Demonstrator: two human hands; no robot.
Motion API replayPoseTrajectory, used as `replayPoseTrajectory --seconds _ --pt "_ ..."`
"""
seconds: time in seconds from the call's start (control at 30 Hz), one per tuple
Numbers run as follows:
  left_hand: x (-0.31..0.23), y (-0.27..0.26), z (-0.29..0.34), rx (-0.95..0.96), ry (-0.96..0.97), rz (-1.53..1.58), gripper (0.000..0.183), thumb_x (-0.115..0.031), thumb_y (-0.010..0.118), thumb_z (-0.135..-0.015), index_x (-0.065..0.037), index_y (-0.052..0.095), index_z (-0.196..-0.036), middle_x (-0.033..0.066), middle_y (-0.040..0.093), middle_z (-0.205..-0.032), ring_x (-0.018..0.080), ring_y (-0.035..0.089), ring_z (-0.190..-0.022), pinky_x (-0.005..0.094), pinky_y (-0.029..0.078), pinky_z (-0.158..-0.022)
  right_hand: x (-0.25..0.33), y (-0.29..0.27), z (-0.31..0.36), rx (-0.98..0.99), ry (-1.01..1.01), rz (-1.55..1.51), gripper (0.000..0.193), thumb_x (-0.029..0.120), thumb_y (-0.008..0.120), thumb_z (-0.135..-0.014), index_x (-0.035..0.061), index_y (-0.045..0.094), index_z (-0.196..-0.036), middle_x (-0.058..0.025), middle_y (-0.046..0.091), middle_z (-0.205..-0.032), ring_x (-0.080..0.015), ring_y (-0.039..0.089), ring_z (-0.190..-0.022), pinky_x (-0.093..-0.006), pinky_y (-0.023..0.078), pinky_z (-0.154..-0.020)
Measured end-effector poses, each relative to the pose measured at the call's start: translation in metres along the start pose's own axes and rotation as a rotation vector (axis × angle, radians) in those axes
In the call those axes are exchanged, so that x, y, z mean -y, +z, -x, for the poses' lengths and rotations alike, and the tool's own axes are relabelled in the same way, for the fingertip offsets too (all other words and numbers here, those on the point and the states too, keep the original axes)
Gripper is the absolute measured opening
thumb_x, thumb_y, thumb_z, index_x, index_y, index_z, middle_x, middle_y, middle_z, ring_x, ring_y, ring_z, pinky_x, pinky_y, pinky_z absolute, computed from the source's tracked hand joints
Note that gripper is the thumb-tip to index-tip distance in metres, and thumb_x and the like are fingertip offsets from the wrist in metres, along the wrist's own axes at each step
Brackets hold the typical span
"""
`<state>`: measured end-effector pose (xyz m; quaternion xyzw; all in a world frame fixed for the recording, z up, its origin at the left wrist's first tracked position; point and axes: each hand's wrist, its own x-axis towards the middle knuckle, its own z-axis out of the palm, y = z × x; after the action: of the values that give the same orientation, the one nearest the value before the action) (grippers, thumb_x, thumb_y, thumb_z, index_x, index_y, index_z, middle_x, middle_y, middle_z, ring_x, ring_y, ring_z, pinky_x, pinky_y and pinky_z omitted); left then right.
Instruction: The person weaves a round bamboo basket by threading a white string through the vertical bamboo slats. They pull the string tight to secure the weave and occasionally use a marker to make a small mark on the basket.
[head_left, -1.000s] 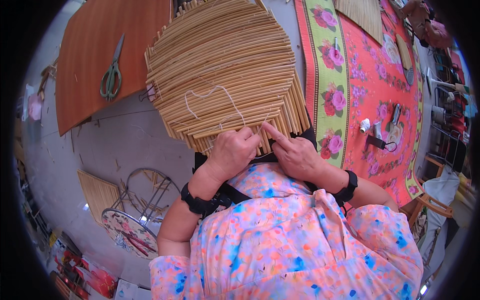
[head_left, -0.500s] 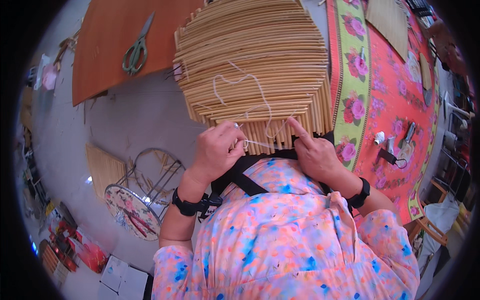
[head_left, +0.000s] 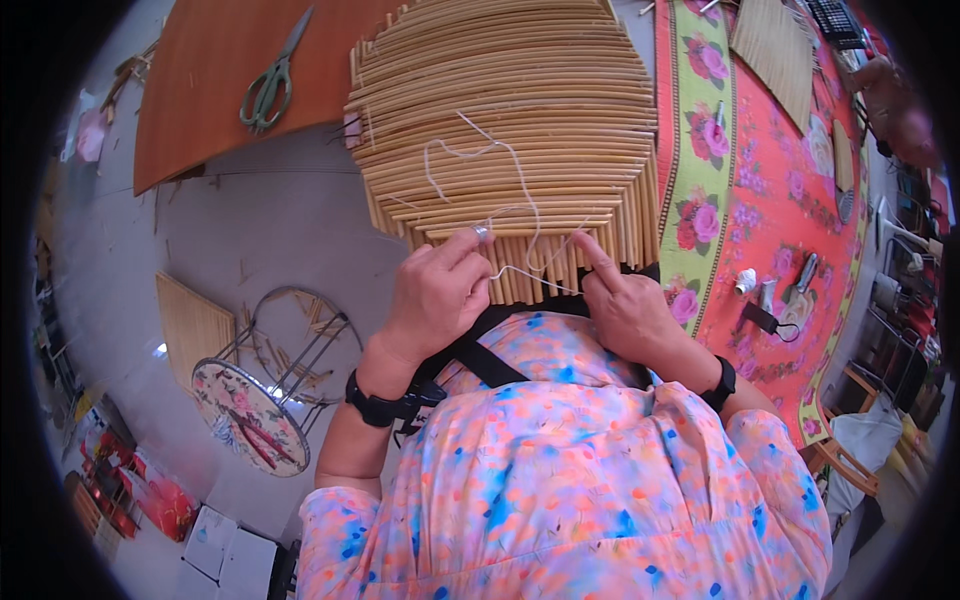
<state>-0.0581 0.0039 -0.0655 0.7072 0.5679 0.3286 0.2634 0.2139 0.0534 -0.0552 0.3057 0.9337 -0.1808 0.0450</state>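
Note:
A panel of straw-coloured stalks (head_left: 510, 150), laid in close rows with shorter upright stalks along its near edge, rests against my front. White thread (head_left: 515, 175) lies loosely curved across it. My left hand (head_left: 440, 290), with a silver band on one finger, is closed at the panel's near left edge; thread comes out of its pinched fingers. Any needle in that pinch is too small to make out. My right hand (head_left: 630, 310) points its index finger onto the near right corner, its other fingers curled where the same thread runs in beneath them.
Green-handled scissors (head_left: 267, 92) lie on a brown table (head_left: 200, 120) at far left. A round floral stool (head_left: 250, 415) bears red-handled pliers (head_left: 265, 440). On the right, a floral cloth (head_left: 760, 200) holds small tools and a straw piece (head_left: 775, 60). Another person's hand (head_left: 893, 105) shows at far right.
My left hand has risen slightly on the panel's edge. The thread between my hands has gone from nearly straight to a slack curve. My right hand stays almost in place.

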Motion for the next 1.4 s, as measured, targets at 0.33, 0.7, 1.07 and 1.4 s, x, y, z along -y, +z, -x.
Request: replayPoseTrajectory --seconds 0.33,0.7,1.07,1.4 --pt "-0.015 0.032 -0.024 0.226 0.318 -0.113 0.006 -0.01 0.064 -0.073 -0.006 0.061 -0.076 0.0078 0.068 -0.126 0.0173 0.063 -0.067 0.0339 0.044 -0.06 0.004 -0.005 -0.004 0.013 0.076 -0.099 0.011 0.008 0.061 -0.085 0.0019 0.054 -0.08 -0.0216 0.044 -0.151 -0.0252 0.063 -0.056 -0.0397 0.052 -0.055" --pt "-0.018 0.029 -0.028 0.195 0.264 -0.103 0.009 -0.007 0.063 -0.073 -0.004 0.065 -0.082 0.0114 0.066 -0.128 0.0204 0.064 -0.067 0.0346 0.046 -0.06 0.004 -0.013 -0.004 0.037 0.075 -0.106 0.012 0.01 0.062 -0.086 0.0026 0.053 -0.08 -0.0223 0.043 -0.151 -0.0274 0.064 -0.058 -0.0411 0.052 -0.056" --pt "-0.003 0.039 -0.023 0.16 0.365 -0.069 0.006 -0.006 0.066 -0.071 -0.006 0.06 -0.073 0.0067 0.071 -0.12 0.0194 0.06 -0.061 0.0337 0.043 -0.056 0.004 -0.013 -0.004 0.045 0.08 -0.143 0.013 0.01 0.061 -0.087 0.0027 0.053 -0.08 -0.0221 0.04 -0.153 -0.0288 0.064 -0.059 -0.0416 0.052 -0.056" --pt "0.0 0.04 -0.021 0.188 0.354 -0.101 0.005 -0.008 0.065 -0.072 -0.007 0.06 -0.073 0.006 0.071 -0.119 0.0179 0.061 -0.062 0.0338 0.043 -0.057 -0.001 -0.011 -0.004 0.03 0.049 -0.106 0.028 0.025 0.069 -0.083 0.0007 0.056 -0.084 -0.0204 0.041 -0.153 -0.0251 0.065 -0.057 -0.0383 0.053 -0.054"
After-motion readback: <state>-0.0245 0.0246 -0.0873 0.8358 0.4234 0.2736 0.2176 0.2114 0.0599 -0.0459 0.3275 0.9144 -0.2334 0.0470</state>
